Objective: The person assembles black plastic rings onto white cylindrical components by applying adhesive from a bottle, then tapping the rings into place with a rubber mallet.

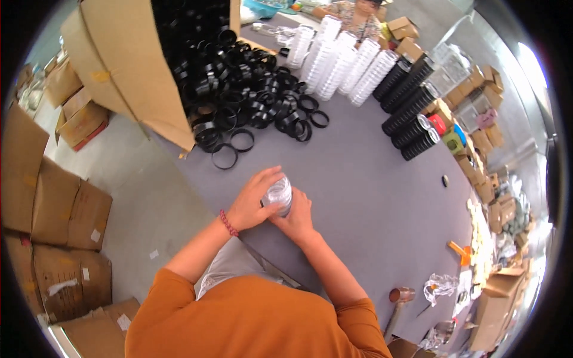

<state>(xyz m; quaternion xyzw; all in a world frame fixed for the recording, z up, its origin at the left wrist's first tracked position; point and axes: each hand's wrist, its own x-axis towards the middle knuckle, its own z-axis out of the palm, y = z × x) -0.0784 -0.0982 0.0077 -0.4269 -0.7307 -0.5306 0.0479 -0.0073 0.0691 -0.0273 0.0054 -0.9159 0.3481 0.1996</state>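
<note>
Close to the table's near edge, a short, clear, round plastic container is held between both hands. My left hand wraps its left side, fingers curled over the far rim and thumb across the near side. My right hand grips it from the right and below. The container's lower part is hidden by the fingers. Just beyond the hands, loose black rings lie at the edge of a large heap of black rings.
A cardboard box lies on its side behind the heap. Clear plastic stacks and black stacks stand at the back. A mallet and an orange tool lie right. Cartons are piled left; a person is across the table.
</note>
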